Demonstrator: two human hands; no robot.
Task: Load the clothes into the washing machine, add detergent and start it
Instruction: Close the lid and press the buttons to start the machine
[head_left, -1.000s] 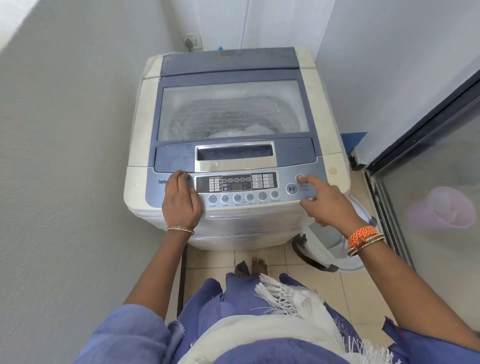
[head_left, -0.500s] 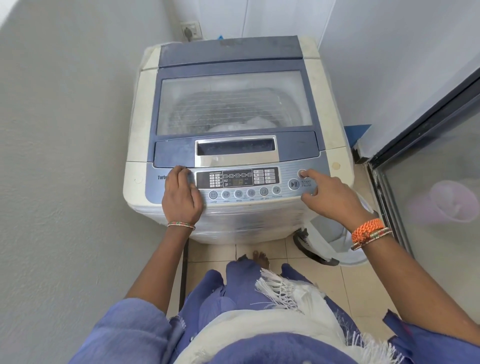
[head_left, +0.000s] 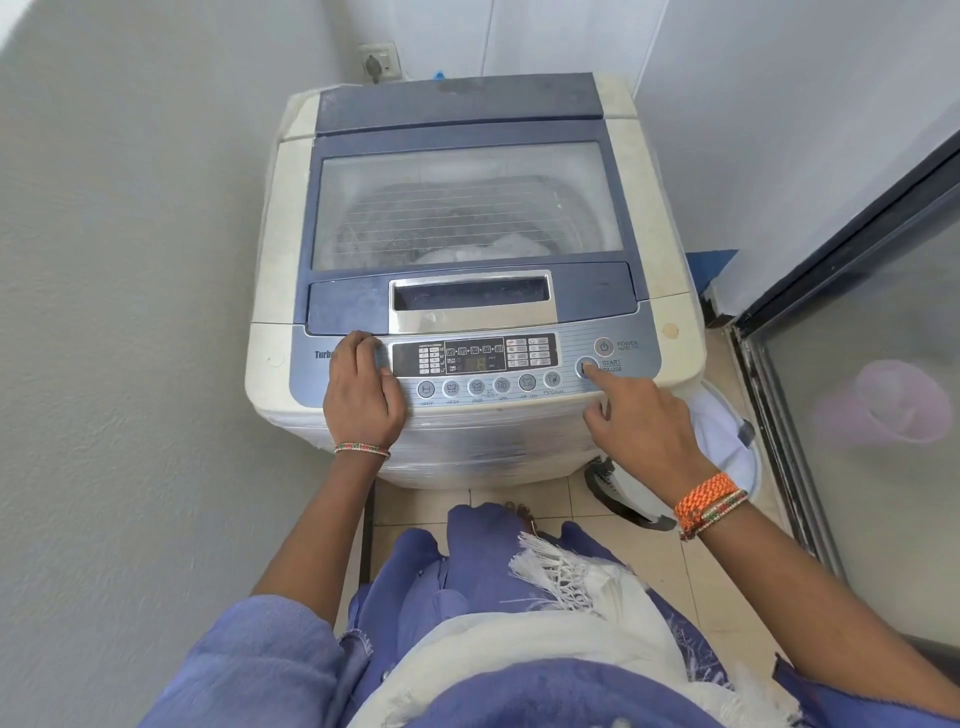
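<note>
A top-loading washing machine (head_left: 270, 291) stands in front of me with its glass lid (head_left: 467, 208) closed. Pale clothes (head_left: 483, 252) show through the lid, inside the drum. The display on the control panel (head_left: 475, 358) is lit. My left hand (head_left: 363, 395) rests on the panel's left end, its fingertips at the lid's front edge. My right hand (head_left: 644, 431) points its straight index finger onto the start/pause button (head_left: 581, 364), just below the power button (head_left: 603, 346). Its other fingers are curled and hold nothing.
A white laundry basket (head_left: 727, 441) sits on the tiled floor beside the machine's right front corner. A dark-framed glass door (head_left: 857, 364) runs along the right, with a pink bucket (head_left: 898, 400) behind it. A wall stands close on the left, and a socket (head_left: 378, 61) is behind the machine.
My right index finger has moved from the power button down to the start/pause button. My left hand has stayed on the panel.
</note>
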